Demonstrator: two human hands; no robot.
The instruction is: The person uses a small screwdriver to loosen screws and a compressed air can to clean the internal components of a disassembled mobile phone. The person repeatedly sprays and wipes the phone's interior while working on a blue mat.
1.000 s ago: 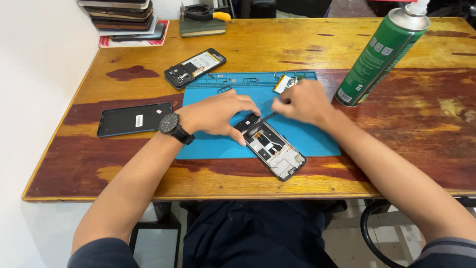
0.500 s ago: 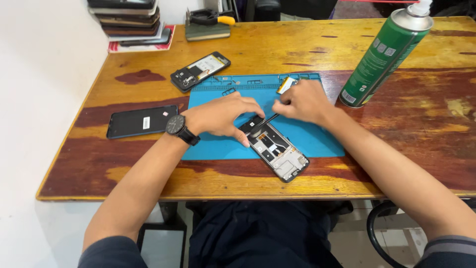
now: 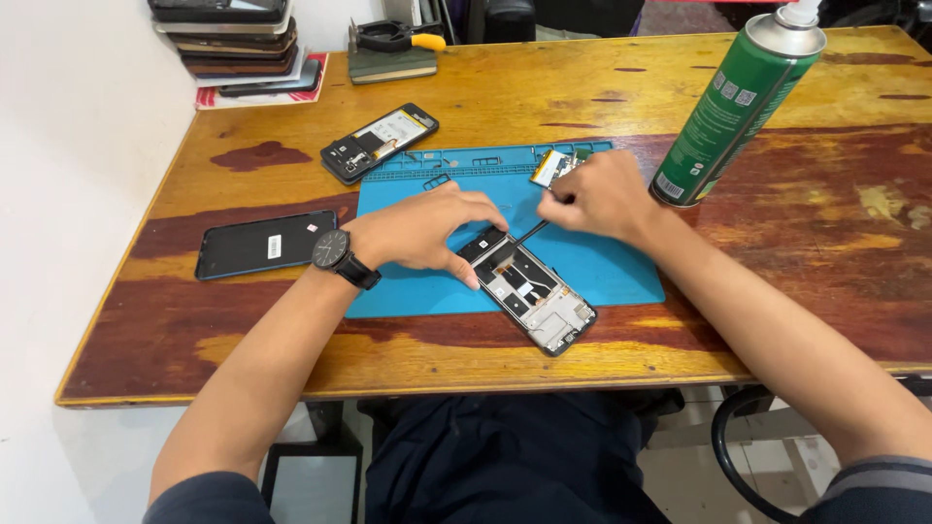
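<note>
Your left hand [image 3: 427, 228] presses down on the top end of the open phone [image 3: 529, 289]; your right hand [image 3: 597, 194] grasps a thin tool [image 3: 527, 233], its tip touching that end.

We find the table [image 3: 505, 78] to be varnished wood, glossy, with the finish worn into dull red-brown patches. The blue mat [image 3: 602, 267] looks like matt, smooth rubber or silicone. The opened phone [image 3: 532, 291] shows bare metal plates and a dark plastic frame. The thin tool [image 3: 529, 231] in the right hand [image 3: 592, 194] appears dark and matt. The spray can [image 3: 733, 107] is glossy painted metal with a white plastic nozzle. The black phone [image 3: 262, 243] has a smooth, shiny face. The watch [image 3: 335, 252] on the left hand [image 3: 427, 228] has a matt black strap.
</note>
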